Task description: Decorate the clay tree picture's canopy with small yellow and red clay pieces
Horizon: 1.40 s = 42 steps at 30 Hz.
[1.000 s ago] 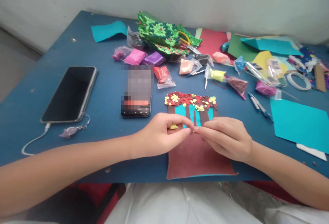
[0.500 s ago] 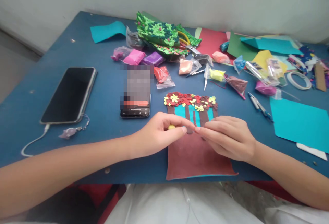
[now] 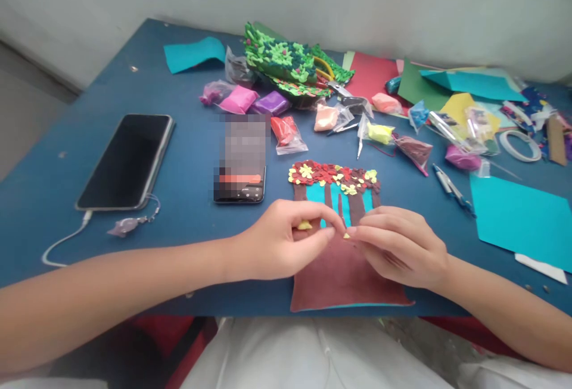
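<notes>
My left hand (image 3: 286,239) curls around a lump of yellow clay (image 3: 304,225), which shows between thumb and palm. A tiny yellow clay piece (image 3: 347,236) sits at the fingertips of my right hand (image 3: 402,247), which are pinched together close to the left index tip. Both hands hover over a clay picture (image 3: 344,285) on a turquoise sheet, and they hide part of its middle. Its lower part is plain brown, brown trunks rise above that, and red, brown and yellow clay flowers (image 3: 333,174) line the top.
Bagged clay in several colours, such as red (image 3: 285,131) and yellow (image 3: 379,133), lies beyond the picture. Two phones (image 3: 127,162) are on the left, one with a cable. Pens (image 3: 452,189) and a turquoise sheet (image 3: 521,216) lie right. A green clay-covered piece (image 3: 281,58) is at the back.
The fingertips of my two hands have parted slightly, and a small yellow piece now shows at the right fingertips. More of the yellow lump in my left hand is visible. The view has shifted slightly.
</notes>
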{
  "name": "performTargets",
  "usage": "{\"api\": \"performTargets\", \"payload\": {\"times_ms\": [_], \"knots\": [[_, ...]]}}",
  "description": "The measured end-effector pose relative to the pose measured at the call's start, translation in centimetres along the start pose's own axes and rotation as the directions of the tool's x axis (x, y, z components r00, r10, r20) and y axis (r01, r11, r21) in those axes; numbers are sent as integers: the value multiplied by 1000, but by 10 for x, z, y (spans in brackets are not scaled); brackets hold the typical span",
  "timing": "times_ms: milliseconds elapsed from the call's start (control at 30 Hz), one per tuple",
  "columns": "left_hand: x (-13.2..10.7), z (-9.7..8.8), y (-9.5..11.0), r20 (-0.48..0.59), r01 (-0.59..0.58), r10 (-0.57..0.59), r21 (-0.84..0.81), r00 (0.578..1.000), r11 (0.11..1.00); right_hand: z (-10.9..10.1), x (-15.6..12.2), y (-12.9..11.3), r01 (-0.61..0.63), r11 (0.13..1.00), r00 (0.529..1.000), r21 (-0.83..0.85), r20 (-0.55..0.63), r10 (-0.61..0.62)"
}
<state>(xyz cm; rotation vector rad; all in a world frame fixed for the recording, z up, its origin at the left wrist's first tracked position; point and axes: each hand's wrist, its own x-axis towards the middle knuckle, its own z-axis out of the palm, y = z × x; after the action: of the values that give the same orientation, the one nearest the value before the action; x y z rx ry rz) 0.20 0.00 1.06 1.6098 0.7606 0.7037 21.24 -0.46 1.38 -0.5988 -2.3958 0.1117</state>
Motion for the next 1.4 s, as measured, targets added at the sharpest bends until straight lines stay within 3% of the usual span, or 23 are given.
{"api": "performTargets", "payload": {"times_ms": [67,133,333,400,467,533,633,700,833,1167,1400], "knots": [[-2,1,0,-31,-134,138,89,990,987,-1,0,0,19,1000,1000,-23,2,-19],[-3,1,-1,-42,-172,178,115,983,978,-3,0,-1,34,999,999,-40,1,-34],[4,2,0,38,118,-116,-63,993,991,0,0,-3,1,999,1000,35,-30,0],[7,-1,1,22,153,-152,-55,988,987,1,0,-2,-17,999,999,32,-45,18],[9,-6,1,-72,112,-112,-6,991,994,0,1,0,-47,999,998,10,-33,48],[10,-11,-2,-128,51,-40,85,991,995,-3,1,4,-95,995,993,20,69,94],[10,-13,-10,-56,-78,93,231,994,970,-8,2,8,-183,979,936,93,320,144],[8,-11,-16,-9,-177,189,306,982,935,-9,1,8,-205,972,899,117,416,139],[6,-7,-23,-4,-240,263,396,965,886,-5,-1,1,-125,992,901,36,423,98],[6,-9,-22,67,-218,211,450,975,866,1,-6,-14,110,960,925,-257,380,-4],[5,-7,-31,53,-258,263,453,963,854,3,-6,-19,164,932,932,-323,360,-40]]}}
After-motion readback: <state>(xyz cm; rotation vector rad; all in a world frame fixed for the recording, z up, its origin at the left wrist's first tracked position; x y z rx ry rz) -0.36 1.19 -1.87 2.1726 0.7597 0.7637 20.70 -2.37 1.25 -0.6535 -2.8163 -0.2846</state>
